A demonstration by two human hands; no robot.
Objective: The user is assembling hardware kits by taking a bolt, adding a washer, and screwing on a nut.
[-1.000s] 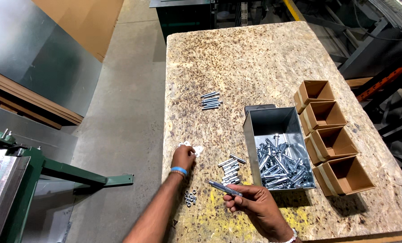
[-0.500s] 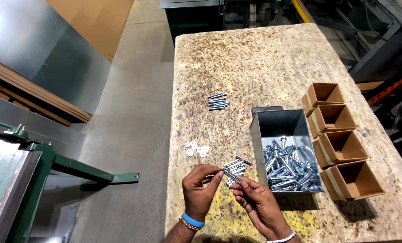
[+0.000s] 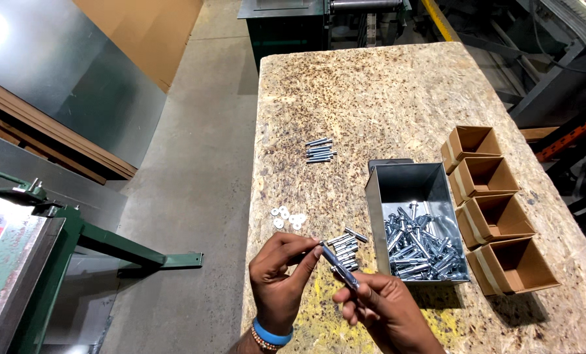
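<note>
Two hands hold one long metal bolt above a wooden table.

The bolt [image 3: 339, 267] is slim, silver and shiny, and it lies tilted between both hands. The right hand [image 3: 385, 311] is closed around its lower end with curled fingers; the left hand [image 3: 281, 275], with a blue wristband, pinches its upper end between thumb and fingertips. Just beyond the hands lies a small pile of bolts [image 3: 346, 248] on the chipboard table [image 3: 371, 98], and left of it some white washers [image 3: 286, 216]. To the right stands a grey metal bin [image 3: 408, 183] full of bolts, beside four open cardboard boxes [image 3: 493, 216]. Farther off lies another bolt group [image 3: 320, 150].
</note>
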